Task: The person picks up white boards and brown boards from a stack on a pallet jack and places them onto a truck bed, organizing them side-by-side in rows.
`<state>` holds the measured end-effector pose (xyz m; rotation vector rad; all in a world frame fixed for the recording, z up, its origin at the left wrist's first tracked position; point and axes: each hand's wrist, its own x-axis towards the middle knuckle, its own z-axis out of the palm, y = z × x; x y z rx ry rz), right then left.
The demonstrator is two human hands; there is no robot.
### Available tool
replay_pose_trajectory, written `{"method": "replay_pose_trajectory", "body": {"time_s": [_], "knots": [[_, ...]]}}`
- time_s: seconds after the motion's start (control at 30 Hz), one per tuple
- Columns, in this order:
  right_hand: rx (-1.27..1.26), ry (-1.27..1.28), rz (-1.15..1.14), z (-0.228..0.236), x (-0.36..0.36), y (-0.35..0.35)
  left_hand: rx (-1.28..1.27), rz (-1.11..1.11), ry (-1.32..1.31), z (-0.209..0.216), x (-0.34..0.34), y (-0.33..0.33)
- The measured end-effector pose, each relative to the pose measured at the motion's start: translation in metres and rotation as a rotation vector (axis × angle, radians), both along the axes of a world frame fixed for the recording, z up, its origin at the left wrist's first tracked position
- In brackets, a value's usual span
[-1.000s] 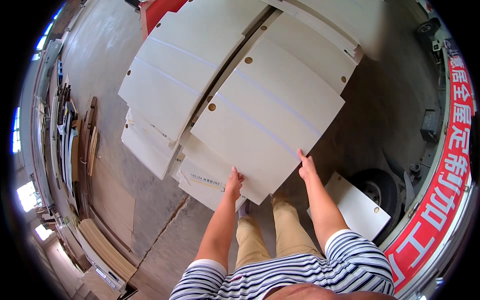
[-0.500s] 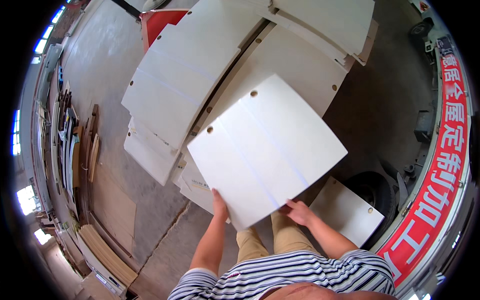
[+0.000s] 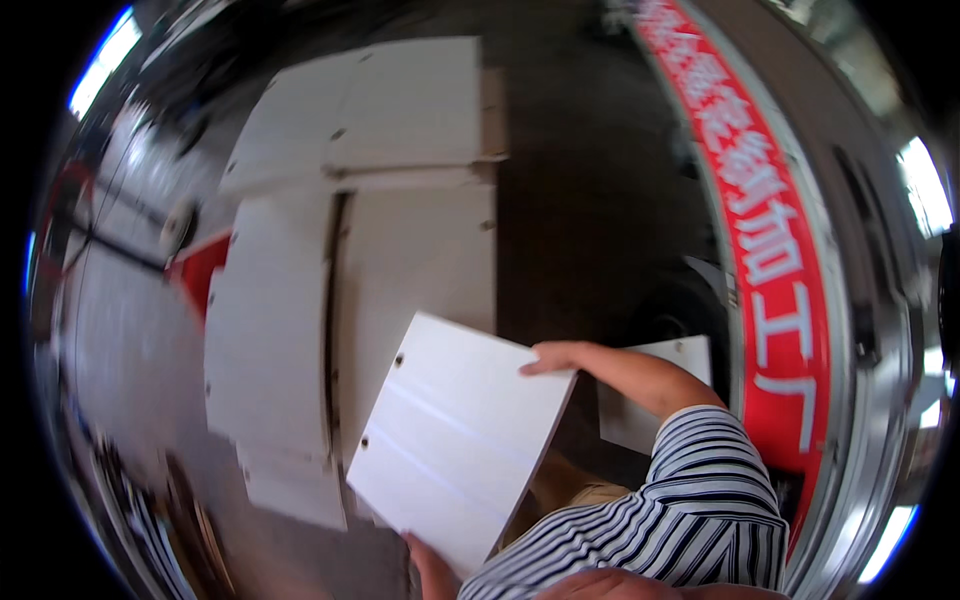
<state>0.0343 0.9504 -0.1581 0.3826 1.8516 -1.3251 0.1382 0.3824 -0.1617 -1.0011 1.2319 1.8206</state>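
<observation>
Between my two hands I carry a white rectangular panel (image 3: 460, 430) with two small round holes along its far-left edge. My right hand (image 3: 552, 357) grips the panel's upper right corner, with the fingers on the top face near the edge. At the lower edge, my left hand (image 3: 430, 565) is closed round the panel's side; its fingers are partly hidden beneath it. Beyond the held panel, stacked white panels (image 3: 265, 320) lie in two rows, and a dark gap runs between the rows. The held panel overlaps the near part of the right row.
Another white panel (image 3: 685, 350) leans by a dark wheel (image 3: 665, 315) on my right. A vehicle side with a red banner (image 3: 765, 260) borders the right. Red pallet-jack metal (image 3: 205, 265) shows left of the stacks, and wood strips (image 3: 195, 510) stand at lower left.
My view has swung to the right and the panel has turned in my hands. My right hand has moved from its lower edge to the upper right corner. My left hand still holds it.
</observation>
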Motion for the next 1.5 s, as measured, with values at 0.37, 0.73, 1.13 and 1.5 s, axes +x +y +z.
{"method": "replay_pose_trajectory", "body": {"time_s": [0.37, 0.73, 1.13, 1.5], "knots": [[0.565, 0.369, -0.442, 0.279, 0.273, -0.113, -0.081, -0.394, 0.304, 0.099, -0.077, 0.029], [0.970, 0.722, -0.908, 0.507, 0.521, -0.231, 0.061, -0.787, 0.646, 0.261, -0.039, 0.106], [1.185, 0.483, -1.422, 0.537, 0.764, -0.281, 0.472, -1.181, 0.480, 0.382, 0.115, 0.289], [1.777, -0.288, -0.999, 0.517, 0.917, -0.062, 0.597, -1.159, 0.557, 0.456, 0.322, 0.377]]}}
